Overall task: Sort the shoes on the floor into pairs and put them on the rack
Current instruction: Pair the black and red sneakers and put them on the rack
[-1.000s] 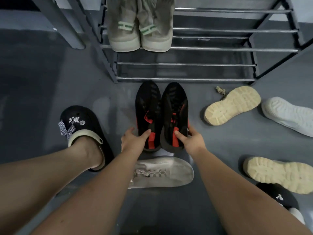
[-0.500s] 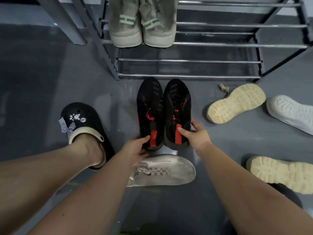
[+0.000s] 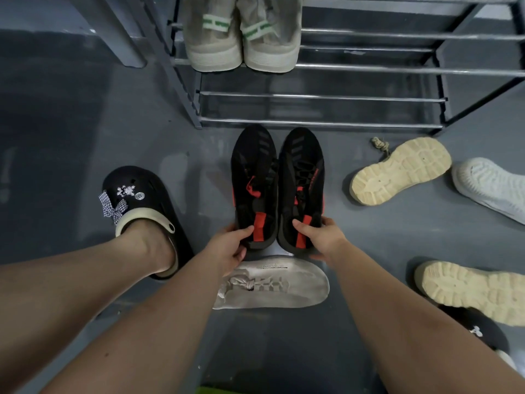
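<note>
Two black sneakers with red accents stand side by side, toes toward the metal rack. My left hand grips the heel of the left black sneaker. My right hand grips the heel of the right black sneaker, thumb inside the collar. A beige pair with green straps sits on an upper shelf at the rack's left end. A grey-beige sneaker lies on its side just below my hands.
Two cream-soled shoes lie sole up at the right, one upper and one lower; a white shoe lies at the far right. My left foot wears a black clog; another black clog shows at lower right. Grey floor all around.
My left hand has closed round the heel of the left sneaker. The pair stays in front of the rack; the view has tilted slightly.
</note>
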The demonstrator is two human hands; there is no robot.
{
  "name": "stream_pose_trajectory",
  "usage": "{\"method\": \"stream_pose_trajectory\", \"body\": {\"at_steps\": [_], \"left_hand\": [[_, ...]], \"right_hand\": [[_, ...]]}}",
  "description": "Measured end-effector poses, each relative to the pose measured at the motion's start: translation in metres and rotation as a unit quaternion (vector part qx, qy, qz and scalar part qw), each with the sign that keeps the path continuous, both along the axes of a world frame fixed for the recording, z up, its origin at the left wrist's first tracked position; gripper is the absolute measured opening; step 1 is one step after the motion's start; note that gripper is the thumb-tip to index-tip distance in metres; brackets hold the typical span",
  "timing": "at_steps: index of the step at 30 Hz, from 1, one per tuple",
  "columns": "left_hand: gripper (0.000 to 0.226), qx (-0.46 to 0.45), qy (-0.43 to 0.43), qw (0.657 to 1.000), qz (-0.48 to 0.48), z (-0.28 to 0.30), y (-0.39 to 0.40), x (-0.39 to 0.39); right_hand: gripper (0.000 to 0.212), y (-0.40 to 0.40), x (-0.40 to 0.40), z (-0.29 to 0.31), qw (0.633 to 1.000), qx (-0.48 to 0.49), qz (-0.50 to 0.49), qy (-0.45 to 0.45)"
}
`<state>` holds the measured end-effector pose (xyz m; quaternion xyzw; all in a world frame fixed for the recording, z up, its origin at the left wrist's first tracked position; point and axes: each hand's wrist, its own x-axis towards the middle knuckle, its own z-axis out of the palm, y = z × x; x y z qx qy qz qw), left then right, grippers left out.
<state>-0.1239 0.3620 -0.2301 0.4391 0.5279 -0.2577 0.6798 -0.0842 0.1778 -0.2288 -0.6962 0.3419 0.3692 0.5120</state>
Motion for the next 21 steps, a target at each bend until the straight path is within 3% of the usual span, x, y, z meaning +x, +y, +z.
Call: {"method": "stream_pose_trajectory", "body": {"at_steps": [4, 8, 21], "left_hand": [[0.027, 0.022, -0.016, 1.000, -0.005, -0.001, 0.001, -0.003], [0.038, 0.006, -0.035, 0.999, -0.023, 0.005, 0.003, -0.007], [0.040, -0.016, -0.084, 0.994, -0.067, 0.051, 0.001, -0.013]], "right_hand": [[0.068, -0.002, -0.004, -0.008, 0.998, 0.040, -0.047, 0.018], [0.046, -0.007, -0.009, -0.004, 0.995, 0.095, -0.027, 0.020], [0.066, -0.026, -0.013, 0.030, 0.980, 0.195, -0.047, 0.020]]}}
